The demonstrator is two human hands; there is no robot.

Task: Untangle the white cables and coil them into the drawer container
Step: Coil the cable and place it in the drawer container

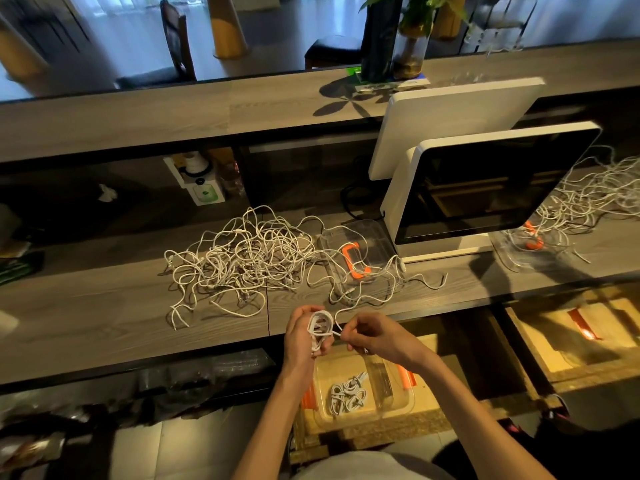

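Coiling one white cable (320, 327): left hand (303, 336) grips the loops, right hand (372, 336) pinches the tail (next, probably the drawer container (408, 403)).

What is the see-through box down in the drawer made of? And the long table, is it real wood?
The drawer container looks like clear, glossy plastic: the coiled cables and drawer bottom show through it, and light glints on its rim. The counter looks like matte grey wood; grain lines run along it, but it may be a printed laminate, which the picture cannot settle.
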